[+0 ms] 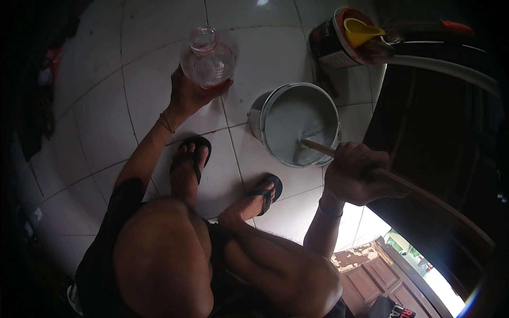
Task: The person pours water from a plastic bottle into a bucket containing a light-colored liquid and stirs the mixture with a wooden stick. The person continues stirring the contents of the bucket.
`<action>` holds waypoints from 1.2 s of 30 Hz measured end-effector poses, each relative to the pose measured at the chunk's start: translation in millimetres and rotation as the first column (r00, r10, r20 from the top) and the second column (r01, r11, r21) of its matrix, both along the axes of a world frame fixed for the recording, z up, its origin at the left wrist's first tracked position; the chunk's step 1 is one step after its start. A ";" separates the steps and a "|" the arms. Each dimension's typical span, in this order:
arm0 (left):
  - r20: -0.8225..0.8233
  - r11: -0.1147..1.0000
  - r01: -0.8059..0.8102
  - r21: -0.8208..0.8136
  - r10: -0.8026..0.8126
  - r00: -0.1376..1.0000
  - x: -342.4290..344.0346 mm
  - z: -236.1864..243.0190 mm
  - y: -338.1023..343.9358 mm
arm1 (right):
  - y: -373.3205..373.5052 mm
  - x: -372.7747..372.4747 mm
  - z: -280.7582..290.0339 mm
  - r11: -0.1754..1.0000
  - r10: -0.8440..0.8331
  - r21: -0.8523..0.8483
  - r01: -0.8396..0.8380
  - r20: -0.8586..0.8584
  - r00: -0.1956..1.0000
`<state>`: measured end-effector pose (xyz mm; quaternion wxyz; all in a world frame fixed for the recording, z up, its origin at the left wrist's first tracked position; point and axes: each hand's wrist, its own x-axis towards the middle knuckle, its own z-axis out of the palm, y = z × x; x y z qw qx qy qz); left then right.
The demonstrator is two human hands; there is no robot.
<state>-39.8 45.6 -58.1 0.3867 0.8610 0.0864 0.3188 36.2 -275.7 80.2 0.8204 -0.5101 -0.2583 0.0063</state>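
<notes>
My left hand [199,93] is wrapped round a clear plastic bottle [212,66], which has no cap on its mouth and a red band low down. It is held up over the tiles, left of a white bucket [257,119]. Grey paint [291,116] lies inside the bucket. My right hand [358,172] is closed round a long wooden stick [435,204]. The stick's tip dips into the paint near the bucket's right side, and its other end slants down to the right past my wrist.
A dark tub [331,45] with a yellow funnel [360,32] on top stands at the far right. Dark furniture [424,116] fills the right side. A brown panelled door [376,275] is at lower right. My feet in black flip-flops [273,193] rest on white floor tiles [159,63].
</notes>
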 end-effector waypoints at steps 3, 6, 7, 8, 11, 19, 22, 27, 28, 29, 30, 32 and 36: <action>-0.006 1.000 0.020 0.014 -0.020 1.000 4.2 -0.8 0.7 | 6.1 6.5 -21.5 0.997 -0.019 0.076 0.017 0.018 1.000; -0.002 0.998 0.054 -0.015 -0.054 0.999 6.8 -1.4 -3.4 | 18.9 14.9 -42.6 0.988 -0.052 0.147 0.047 0.031 0.998; 0.005 0.998 0.064 -0.029 -0.063 0.998 7.5 -1.4 -4.8 | 33.1 16.6 -49.4 0.910 -0.276 0.261 0.322 -0.199 0.940; 0.003 0.998 0.056 -0.034 -0.056 0.998 5.2 -0.9 -3.3 | 22.2 29.5 -51.3 0.949 -0.284 0.133 0.287 -0.040 0.958; -0.008 0.999 0.039 -0.015 -0.039 0.999 1.6 -1.3 -0.6 | 5.0 45.0 -31.6 0.841 -0.461 -0.198 0.504 0.224 0.859; -0.028 1.000 0.019 0.025 -0.019 0.999 -1.3 -3.4 2.8 | 17.1 -27.7 -24.4 0.996 -0.084 0.035 0.084 0.026 0.996; 0.000 0.999 0.039 -0.036 -0.039 0.999 1.9 5.9 -5.5 | 27.9 -5.0 -34.7 0.990 -0.144 0.015 0.143 0.042 0.989; 0.005 0.999 0.046 -0.004 -0.046 0.999 5.5 1.7 -4.4 | 5.1 56.9 -37.6 0.974 -0.224 -0.003 0.225 0.072 0.972; 0.018 0.999 0.045 -0.007 -0.045 0.999 6.2 2.4 -5.1 | -6.5 55.3 -32.2 0.971 -0.236 -0.009 0.237 0.079 0.969; 0.017 0.999 0.050 0.006 -0.050 0.999 6.0 2.2 -4.0 | -13.2 49.6 -28.4 0.970 -0.241 -0.010 0.242 0.081 0.967; 0.010 0.999 0.046 0.024 -0.046 0.999 3.0 2.5 -1.6 | -17.4 40.5 -22.7 0.971 -0.238 -0.007 0.239 0.076 0.968; -0.009 0.999 0.034 0.034 -0.034 0.999 -1.5 4.7 0.1 | -13.6 21.8 -23.1 0.971 -0.239 -0.009 0.241 0.074 0.968; -0.012 1.000 0.027 0.011 -0.027 1.000 2.2 4.9 -1.9 | 3.6 -32.3 -17.1 0.957 -0.282 -0.042 0.287 0.102 0.954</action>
